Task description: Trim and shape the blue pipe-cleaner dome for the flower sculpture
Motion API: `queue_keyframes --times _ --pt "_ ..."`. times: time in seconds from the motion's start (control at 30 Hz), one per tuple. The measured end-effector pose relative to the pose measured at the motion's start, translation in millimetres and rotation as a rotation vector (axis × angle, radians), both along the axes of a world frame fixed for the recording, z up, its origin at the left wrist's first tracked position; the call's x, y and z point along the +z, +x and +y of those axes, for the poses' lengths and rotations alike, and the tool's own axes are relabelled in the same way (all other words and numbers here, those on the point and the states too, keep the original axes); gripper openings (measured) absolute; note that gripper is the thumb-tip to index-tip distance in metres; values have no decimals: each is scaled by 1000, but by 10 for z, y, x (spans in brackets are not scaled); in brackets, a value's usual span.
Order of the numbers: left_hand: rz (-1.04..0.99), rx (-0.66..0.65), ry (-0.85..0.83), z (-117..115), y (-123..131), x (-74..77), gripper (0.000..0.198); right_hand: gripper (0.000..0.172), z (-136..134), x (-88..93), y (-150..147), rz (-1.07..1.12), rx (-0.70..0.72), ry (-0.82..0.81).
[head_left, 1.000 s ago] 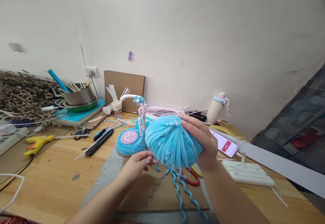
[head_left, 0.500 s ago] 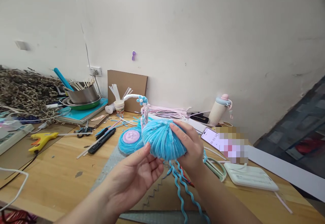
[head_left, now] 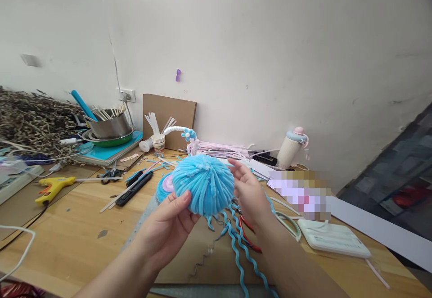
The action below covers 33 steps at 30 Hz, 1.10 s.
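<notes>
- The person's left hand (head_left: 172,219) grips a plush blue dome (head_left: 205,185), its fuzzy ribs fanning from a puckered crown
- The right hand (head_left: 249,194), fingers loosely spread and bent, is at the dome's right edge; whether it touches cannot be told
- Below and between the hands, wavy blue strands (head_left: 238,262) cross smooth brown cardboard (head_left: 216,268)

Soft, fairly even light falls on the wall (head_left: 256,41), which greys toward the right; the upper right corner darkens; blocky pixels hide much of the phone (head_left: 293,195); the outer edges look stretched.
</notes>
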<state>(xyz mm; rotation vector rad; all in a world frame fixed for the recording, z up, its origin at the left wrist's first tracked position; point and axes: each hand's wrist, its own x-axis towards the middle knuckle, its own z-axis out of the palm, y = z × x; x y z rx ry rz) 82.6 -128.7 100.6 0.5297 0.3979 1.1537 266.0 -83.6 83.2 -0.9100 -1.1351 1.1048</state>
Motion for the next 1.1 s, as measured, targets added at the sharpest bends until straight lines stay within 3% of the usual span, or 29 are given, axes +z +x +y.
queue_keyframes --times 0.07,0.17,0.37,0.43,0.47,0.53,0.57,0.6,0.63,0.7,0.8,0.87,0.97,1.03,1.1 --pt "25 -8 44 47 -39 -53 18 35 -21 75 12 240 226 -200" --pt "48 -46 80 94 -76 -106 17 29 -110 179 20 412 462 -262" --pt "273 -144 149 50 -172 -12 31 21 -179 260 48 542 407 -349" --pt "366 -51 172 36 -233 7 28 15 -166 287 78 588 379 -385" --pt "415 67 213 41 -267 10 25 13 -158 304 93 608 370 -401" --pt "574 406 396 82 -337 24 13 14 -147 335 117 646 357 -426" --pt "692 560 543 117 -370 43 14 16 -145 345 123 660 356 -441" --pt "835 659 708 159 -399 70 29 19 -144 350 123 669 356 -459" --pt "980 670 884 205 -422 105 42 21 -146 349 118 674 360 -476" --pt "1201 574 1180 295 -449 176 58 23 -161 332 90 682 383 -506" --pt "1358 486 1378 391 -439 218 61 24 -201 294 17 671 450 -523" --pt "1406 586 1381 421 -410 195 55 19 -221 283 -29 644 477 -501" --pt "1376 845 1322 429 -358 158 42 15 -214 292 -31 493 494 -365" --pt "1301 999 1276 423 -337 168 38 23 -199 281 37 220 404 -243" --pt "1242 1139 1239 423 -340 207 38 30 -221 220 148 -319 231 -171"
